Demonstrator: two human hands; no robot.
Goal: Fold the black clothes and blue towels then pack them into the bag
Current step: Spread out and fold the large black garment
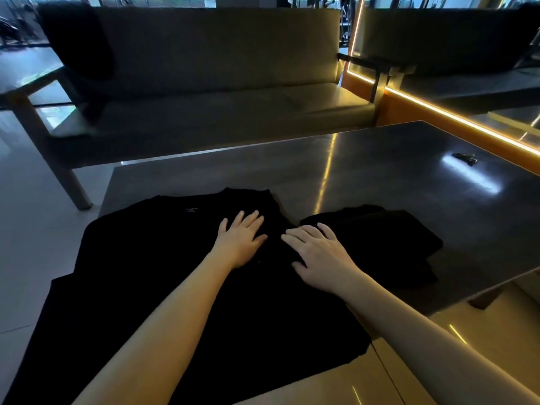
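A black shirt point(163, 267) lies spread flat over the near left part of the dark table point(380, 171), its lower part hanging past the table's near edge. My left hand point(242, 239) rests flat on the shirt's upper middle with fingers straight. My right hand point(318, 258) lies flat on the shirt's right side, fingers spread. Just right of that hand sits a folded black garment point(388, 238). No blue towel and no bag show in view.
A grey sofa point(219, 92) stands behind the table, with a dark cloth point(79, 48) draped over its left end. A small dark clip-like object point(464, 158) lies at the table's far right. A lit orange strip point(455, 118) runs along the right wall.
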